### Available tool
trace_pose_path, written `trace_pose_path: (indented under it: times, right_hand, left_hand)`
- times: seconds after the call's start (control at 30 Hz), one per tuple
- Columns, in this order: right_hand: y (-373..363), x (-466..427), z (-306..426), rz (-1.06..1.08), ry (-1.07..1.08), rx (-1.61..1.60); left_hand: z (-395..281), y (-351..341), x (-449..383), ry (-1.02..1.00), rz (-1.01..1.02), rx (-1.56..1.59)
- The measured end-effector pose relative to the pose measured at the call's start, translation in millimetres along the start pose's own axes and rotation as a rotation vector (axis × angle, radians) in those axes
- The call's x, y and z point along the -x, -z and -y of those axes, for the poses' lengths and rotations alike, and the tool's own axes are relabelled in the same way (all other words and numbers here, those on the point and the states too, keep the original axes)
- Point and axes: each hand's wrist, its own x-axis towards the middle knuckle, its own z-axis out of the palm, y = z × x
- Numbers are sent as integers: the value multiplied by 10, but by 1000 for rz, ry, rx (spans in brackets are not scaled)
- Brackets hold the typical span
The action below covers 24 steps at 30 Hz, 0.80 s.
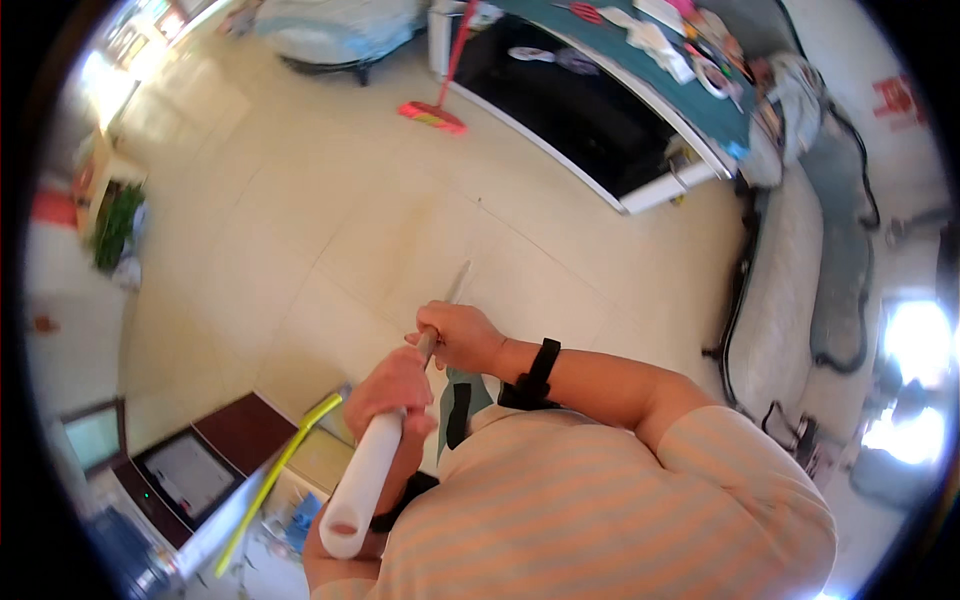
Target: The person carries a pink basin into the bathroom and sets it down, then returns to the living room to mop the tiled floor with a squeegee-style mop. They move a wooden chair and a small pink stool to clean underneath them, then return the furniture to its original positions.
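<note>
A pole with a thick white plastic handle [363, 480] slants from the lower left towards the floor, the hanging hole at its end facing the camera. My left hand [390, 394] is closed around it just past the white grip. Farther along the thinner shaft, my right hand [461, 334] holds it with curled fingers. A pale part of the pole [459, 281] shows beyond that hand over the tiled floor; what its far end carries cannot be made out. Both wrists wear black straps. Grey-green fabric with a black stripe [459, 412] shows beneath the right hand.
A red broom [433, 116] leans by a black-fronted table [570, 105] with a green top bearing scissors and cloths. A carved sofa [772, 300] lines the right. At lower left are a dark red cabinet [244, 424] and a yellow tube [277, 480]. Leafy greens [118, 225] stand far left.
</note>
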Motion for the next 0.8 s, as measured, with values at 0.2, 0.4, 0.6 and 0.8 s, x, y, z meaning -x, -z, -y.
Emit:
trace_pose_path:
  times: [0.2, 0.4, 0.6, 0.8]
  right_hand:
    - [552, 958, -710, -167, -93, 242]
    - [1042, 2103, -1958, -467, -260, 239]
    - [1441, 2897, -3113, -841, -610, 195]
    - [1615, 3045, -3645, -583, -650, 357]
  left_hand:
    - [-216, -472, -178, 146, 929, -2]
    - [623, -1685, 91, 131, 1177, -19]
    - [1677, -2829, 517, 183, 1071, 65]
    - [2094, -3173, 733, 297, 1112, -63]
